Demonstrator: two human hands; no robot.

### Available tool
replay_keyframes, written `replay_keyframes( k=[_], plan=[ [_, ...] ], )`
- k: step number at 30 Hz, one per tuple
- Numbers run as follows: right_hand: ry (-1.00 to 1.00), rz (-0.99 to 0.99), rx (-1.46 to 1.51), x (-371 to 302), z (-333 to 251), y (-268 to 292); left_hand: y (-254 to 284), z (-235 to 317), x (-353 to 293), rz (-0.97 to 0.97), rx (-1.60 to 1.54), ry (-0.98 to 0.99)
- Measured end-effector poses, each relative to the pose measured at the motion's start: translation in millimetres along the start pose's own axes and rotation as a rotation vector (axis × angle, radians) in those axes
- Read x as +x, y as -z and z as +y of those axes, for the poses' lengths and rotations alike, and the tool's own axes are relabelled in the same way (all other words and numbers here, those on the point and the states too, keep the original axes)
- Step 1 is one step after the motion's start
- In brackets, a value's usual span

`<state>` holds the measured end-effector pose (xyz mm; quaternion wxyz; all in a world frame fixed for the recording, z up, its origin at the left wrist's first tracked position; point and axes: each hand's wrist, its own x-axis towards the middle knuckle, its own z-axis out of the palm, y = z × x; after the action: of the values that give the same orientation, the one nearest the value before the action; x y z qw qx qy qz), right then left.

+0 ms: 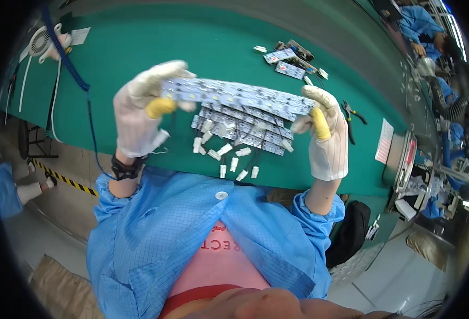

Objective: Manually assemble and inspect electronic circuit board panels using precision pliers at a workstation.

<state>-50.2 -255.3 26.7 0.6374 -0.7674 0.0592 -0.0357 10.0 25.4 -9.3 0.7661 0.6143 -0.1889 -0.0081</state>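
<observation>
White plug connectors [222, 171], roughly a dozen, strewn over and just in front of a fanned pile of LED circuit boards [271, 144]; at least three boards there, overlapping, exact count hidden. Above the pile's far side, one long LED circuit panel [239, 98], slightly blurred, raised over the green tabletop [213, 53]. Left of the pile, left hand [138, 109], white-gloved with one yellow finger cot [161, 108], closed narrowly, pinching the panel's left end. Right of the pile, right hand [331, 130], gloved alike, pinching the opposite end. Farther right of the pile, one pair of yellow-and-black pliers [350, 130]. Beyond the pile, toward its right, two small circuit boards [290, 70]. Far off to the pile's left, one white fan [40, 42].
</observation>
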Motion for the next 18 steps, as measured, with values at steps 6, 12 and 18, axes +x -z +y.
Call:
replay_keyframes(
  k=[6,12,18],
  plan=[
    [-0.098,-0.058,0.108,-1.1,9.3,12.2,7.3,-3.4,-5.1,-0.032,0.443,-0.052],
    [-0.1,-0.055,-0.014,-10.8,-10.7,5.5,4.8,-10.7,4.7,0.13,0.287,0.121],
    [-0.111,-0.151,0.266,-3.3,7.0,6.3,6.6,-7.4,6.8,0.166,0.405,0.228]
  ],
)
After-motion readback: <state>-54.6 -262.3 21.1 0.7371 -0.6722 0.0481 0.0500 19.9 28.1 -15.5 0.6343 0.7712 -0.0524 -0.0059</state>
